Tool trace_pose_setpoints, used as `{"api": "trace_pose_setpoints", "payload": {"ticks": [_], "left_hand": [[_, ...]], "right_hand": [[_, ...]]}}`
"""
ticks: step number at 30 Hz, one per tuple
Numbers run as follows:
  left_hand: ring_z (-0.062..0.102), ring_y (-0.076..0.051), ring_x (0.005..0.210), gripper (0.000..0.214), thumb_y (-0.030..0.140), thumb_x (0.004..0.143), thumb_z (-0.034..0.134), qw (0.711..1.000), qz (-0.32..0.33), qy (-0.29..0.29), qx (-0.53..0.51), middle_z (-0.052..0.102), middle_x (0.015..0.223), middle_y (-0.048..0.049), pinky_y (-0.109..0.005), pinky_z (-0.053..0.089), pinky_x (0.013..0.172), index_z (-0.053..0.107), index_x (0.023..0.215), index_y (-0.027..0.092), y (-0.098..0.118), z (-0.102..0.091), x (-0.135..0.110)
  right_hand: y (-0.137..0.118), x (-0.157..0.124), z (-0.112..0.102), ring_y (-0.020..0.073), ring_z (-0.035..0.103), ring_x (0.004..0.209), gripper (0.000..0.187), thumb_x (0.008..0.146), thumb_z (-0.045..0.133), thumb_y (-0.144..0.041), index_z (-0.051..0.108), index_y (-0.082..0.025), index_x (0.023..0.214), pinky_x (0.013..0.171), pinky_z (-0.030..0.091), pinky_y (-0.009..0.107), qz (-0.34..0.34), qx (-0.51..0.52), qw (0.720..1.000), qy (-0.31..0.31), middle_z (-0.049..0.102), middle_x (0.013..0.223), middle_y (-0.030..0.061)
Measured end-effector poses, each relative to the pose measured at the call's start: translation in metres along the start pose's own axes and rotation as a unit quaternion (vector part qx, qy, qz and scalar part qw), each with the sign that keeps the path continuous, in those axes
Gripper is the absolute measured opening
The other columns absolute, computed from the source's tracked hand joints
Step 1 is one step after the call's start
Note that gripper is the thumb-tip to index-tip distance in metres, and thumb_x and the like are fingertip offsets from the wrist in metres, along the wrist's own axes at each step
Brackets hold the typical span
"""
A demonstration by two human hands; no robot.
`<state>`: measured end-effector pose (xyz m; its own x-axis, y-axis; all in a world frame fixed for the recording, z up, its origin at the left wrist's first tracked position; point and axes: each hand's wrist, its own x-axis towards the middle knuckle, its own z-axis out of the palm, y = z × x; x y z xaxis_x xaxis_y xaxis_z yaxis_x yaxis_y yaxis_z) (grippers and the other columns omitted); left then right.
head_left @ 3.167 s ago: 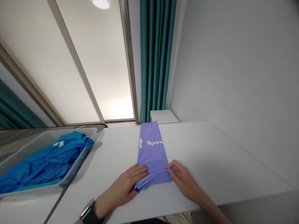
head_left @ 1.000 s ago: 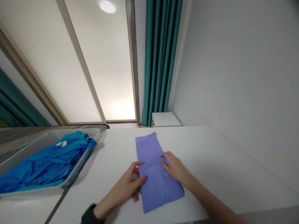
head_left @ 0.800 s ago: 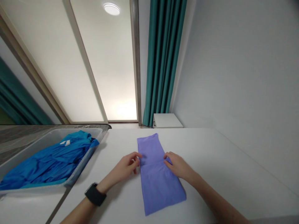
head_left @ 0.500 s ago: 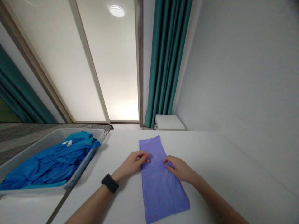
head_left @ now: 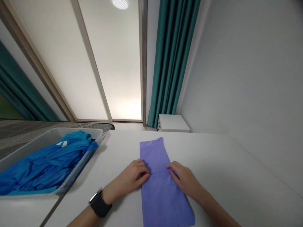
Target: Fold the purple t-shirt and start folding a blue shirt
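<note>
A folded purple garment [head_left: 159, 183] lies as a long strip on the white table [head_left: 224, 170], running away from me. A fold edge crosses it about halfway. My left hand [head_left: 132, 177], with a dark watch on the wrist, rests at the strip's left edge by that fold, fingers curled onto the cloth. My right hand [head_left: 183, 178] lies on the strip's right edge at the same fold, fingers pressed down on the fabric. Whether either hand pinches the cloth does not show.
A grey plastic bin [head_left: 49, 138] stands at the left, holding a crumpled bright blue garment [head_left: 44, 164]. A small white cabinet [head_left: 172, 123] sits beyond the table's far edge, below teal curtains [head_left: 170, 63]. A plain wall runs along the right.
The near end of the purple strip has been folded away over its printed part. Both hands then slid to the fold edge at mid-strip, and they have since drawn slightly toward me.
</note>
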<state>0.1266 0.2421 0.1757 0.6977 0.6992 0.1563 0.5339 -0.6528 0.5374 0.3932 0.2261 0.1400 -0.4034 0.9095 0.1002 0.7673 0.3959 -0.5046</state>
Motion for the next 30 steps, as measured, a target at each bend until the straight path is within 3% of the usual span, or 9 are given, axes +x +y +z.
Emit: {"api": "trace_pose_setpoints", "payload": {"ticks": [7,13,18,23,30], "left_hand": [[0.057,-0.018,0.088,0.02,0.03,0.096,0.054,0.999,-0.028,-0.031,0.02,0.065,0.084,-0.0017,-0.032,0.039,0.087,0.067,0.084,0.021,-0.004,-0.01,-0.004],[0.054,-0.019,0.091,0.008,0.028,0.088,0.063,0.998,-0.043,-0.044,0.03,0.061,0.087,-0.0015,-0.032,0.039,0.086,0.062,0.084,0.021,-0.008,-0.008,-0.006],[0.052,-0.019,0.091,0.009,0.022,0.09,0.058,0.999,-0.033,-0.03,0.012,0.058,0.09,-0.0023,-0.032,0.04,0.086,0.059,0.081,0.02,-0.004,-0.008,-0.006],[0.052,-0.019,0.097,0.008,0.019,0.091,0.053,1.0,-0.011,-0.012,-0.025,0.06,0.095,-0.0034,-0.031,0.041,0.088,0.056,0.084,0.02,0.004,-0.015,-0.004],[0.055,-0.019,0.086,0.01,0.019,0.09,0.05,0.999,-0.049,0.004,-0.018,0.061,0.089,-0.0039,-0.031,0.043,0.081,0.056,0.082,0.02,-0.004,-0.008,-0.004]], "right_hand": [[0.0,0.0,0.001,0.0207,0.063,0.102,0.023,0.096,0.04,-0.02,0.059,-0.021,0.108,0.092,0.046,0.035,0.022,0.02,0.999,0.021,0.066,0.109,0.0069],[-0.008,-0.001,0.001,0.0223,0.063,0.097,0.015,0.094,0.048,-0.025,0.058,-0.02,0.103,0.088,0.047,0.035,0.043,-0.031,0.999,0.012,0.065,0.105,0.0072],[-0.01,-0.003,0.001,0.0206,0.063,0.089,0.011,0.096,0.045,-0.023,0.056,-0.021,0.093,0.081,0.047,0.033,0.029,-0.057,0.998,-0.004,0.064,0.096,0.0049],[-0.006,-0.002,0.0,0.02,0.061,0.088,0.012,0.096,0.045,-0.022,0.055,-0.022,0.089,0.081,0.047,0.033,0.02,-0.01,1.0,0.019,0.063,0.094,0.0044],[-0.002,0.001,0.005,0.0192,0.061,0.089,0.011,0.095,0.046,-0.02,0.054,-0.022,0.088,0.083,0.048,0.032,0.015,0.049,0.997,0.058,0.062,0.093,0.0042]]}}
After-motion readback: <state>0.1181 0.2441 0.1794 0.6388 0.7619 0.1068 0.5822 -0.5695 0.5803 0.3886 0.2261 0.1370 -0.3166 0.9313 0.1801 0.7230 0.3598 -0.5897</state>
